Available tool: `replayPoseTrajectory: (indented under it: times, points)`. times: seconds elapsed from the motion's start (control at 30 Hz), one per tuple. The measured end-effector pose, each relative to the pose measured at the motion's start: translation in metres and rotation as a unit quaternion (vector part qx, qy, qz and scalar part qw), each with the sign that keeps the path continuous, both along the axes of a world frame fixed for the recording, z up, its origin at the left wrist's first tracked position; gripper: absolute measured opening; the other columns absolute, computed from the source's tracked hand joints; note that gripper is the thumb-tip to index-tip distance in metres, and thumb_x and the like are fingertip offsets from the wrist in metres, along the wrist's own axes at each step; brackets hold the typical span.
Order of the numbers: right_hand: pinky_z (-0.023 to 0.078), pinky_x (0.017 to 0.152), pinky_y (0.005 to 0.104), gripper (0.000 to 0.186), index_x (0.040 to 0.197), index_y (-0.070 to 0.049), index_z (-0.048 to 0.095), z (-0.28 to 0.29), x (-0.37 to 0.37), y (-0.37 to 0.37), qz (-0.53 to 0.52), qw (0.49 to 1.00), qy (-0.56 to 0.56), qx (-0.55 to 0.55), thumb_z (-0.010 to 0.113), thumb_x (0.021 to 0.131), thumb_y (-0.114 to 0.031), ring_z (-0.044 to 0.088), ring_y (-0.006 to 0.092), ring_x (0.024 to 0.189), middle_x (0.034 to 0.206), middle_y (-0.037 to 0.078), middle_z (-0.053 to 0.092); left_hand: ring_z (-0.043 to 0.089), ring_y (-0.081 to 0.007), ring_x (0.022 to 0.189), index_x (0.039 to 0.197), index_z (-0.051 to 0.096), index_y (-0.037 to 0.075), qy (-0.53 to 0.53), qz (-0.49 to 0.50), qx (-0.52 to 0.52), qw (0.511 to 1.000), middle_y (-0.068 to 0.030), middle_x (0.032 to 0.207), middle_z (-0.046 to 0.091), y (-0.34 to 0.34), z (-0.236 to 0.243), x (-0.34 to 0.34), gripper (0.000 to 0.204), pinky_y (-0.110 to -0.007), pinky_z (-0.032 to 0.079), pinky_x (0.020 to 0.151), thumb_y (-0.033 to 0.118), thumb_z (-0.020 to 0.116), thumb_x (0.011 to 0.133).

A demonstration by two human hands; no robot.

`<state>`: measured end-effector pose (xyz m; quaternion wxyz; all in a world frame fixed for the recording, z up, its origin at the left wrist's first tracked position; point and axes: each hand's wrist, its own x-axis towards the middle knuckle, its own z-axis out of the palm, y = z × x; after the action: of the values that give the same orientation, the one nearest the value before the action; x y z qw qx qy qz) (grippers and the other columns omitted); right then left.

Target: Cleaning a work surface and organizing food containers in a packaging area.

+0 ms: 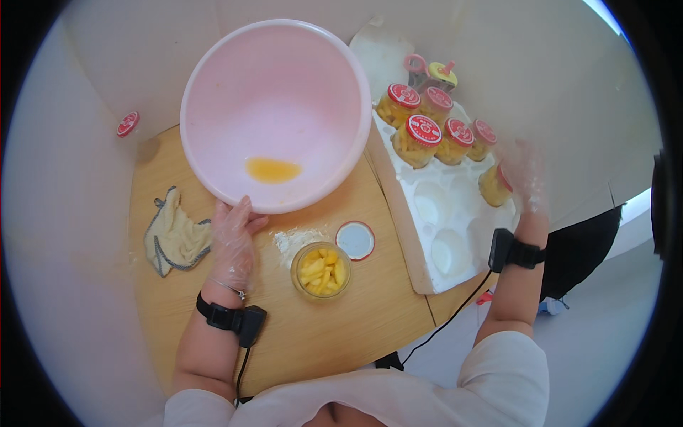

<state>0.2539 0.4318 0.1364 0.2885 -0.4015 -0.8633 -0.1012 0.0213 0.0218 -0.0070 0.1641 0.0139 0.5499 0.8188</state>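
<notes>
While the left hand [235, 235] grips the basin [277, 92], the right hand [525, 178], fingers too blurred to tell, adjoins a jar [492, 188], likely slippery, best held mid-body

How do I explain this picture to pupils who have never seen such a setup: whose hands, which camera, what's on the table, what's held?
There is no robot here: one person works with their own hands in clear gloves, wearing a black band on each wrist. The single picture comes from a camera on their head, looking down; its wide lens bends straight edges.

On the wooden table are a cloth, white powder, a loose lid and an open jar of yellow pieces. The left hand touches the rim of a pink basin containing yellow liquid. The blurred right hand is at a lidded jar in a white foam tray; its grip is unclear.
</notes>
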Motion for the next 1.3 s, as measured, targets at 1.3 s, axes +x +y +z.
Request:
replayPoseTrajectory:
  times: [1.3]
  points:
    - [0.048, 0.096, 0.0406, 0.074, 0.126, 0.004, 0.053, 0.025, -0.152, 0.112, 0.044, 0.987, 0.086, -0.129, 0.066, 0.075, -0.049, 0.063, 0.0380, 0.109, 0.114, 0.026, 0.065, 0.062, -0.0128, 0.081, 0.128, 0.046, 0.005, -0.016, 0.007, -0.008, 1.000, -0.0062, 0.106, 0.062, -0.008, 0.008, 0.000, 0.043, -0.026, 0.054, 0.069, 0.022, 0.063, 0.092]
